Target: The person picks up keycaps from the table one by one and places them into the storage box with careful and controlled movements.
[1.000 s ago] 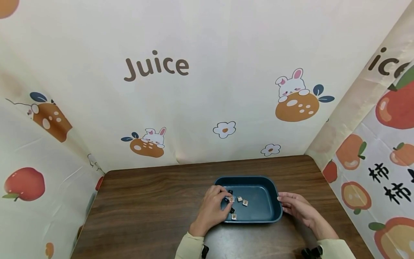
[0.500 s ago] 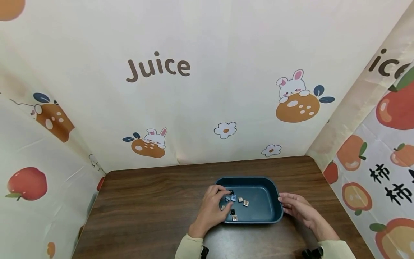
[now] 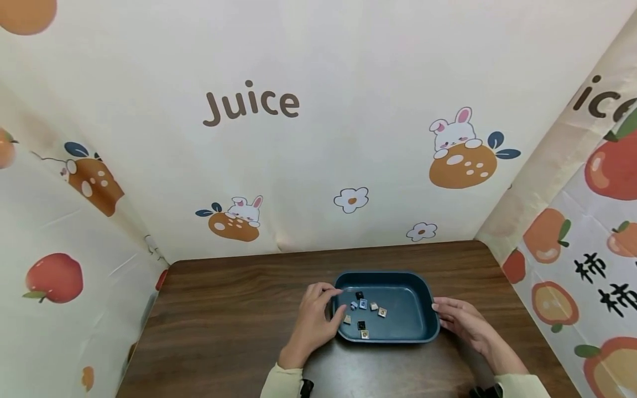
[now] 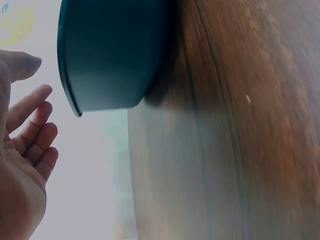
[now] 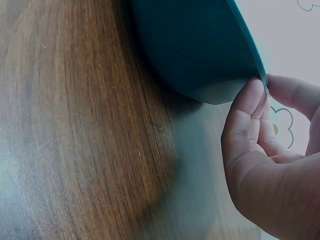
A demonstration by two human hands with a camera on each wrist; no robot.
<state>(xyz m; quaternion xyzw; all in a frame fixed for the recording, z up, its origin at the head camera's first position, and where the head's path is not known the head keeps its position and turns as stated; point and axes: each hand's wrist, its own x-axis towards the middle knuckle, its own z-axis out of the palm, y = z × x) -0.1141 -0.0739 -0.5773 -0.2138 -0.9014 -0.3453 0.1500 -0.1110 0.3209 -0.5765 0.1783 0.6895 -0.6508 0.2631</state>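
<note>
A dark teal rectangular tray (image 3: 408,312) lies on the table with several small cubes in its left half. Among them are a black cube (image 3: 361,325), a blue-and-white cube (image 3: 363,304) and a white cube (image 3: 382,312) with a printed face. My left hand (image 3: 313,319) hovers at the tray's left rim, thumb and fingers apart and holding nothing. In the left wrist view, a gap shows between its fingertips and the tray wall (image 4: 112,60). On the opposite side, my right hand (image 3: 465,325) pinches the tray's right rim between thumb and fingers, seen closely in the right wrist view.
The brown wooden table (image 3: 239,315) extends left of the tray and behind it. A pale curtain (image 3: 298,155) printed with fruit, rabbits and lettering hangs around the table's back and sides.
A second ago my left hand pinched a white cube above the tray; it has let go and drawn back leftward. The cubes lie uncovered now. My right hand stays at the rim.
</note>
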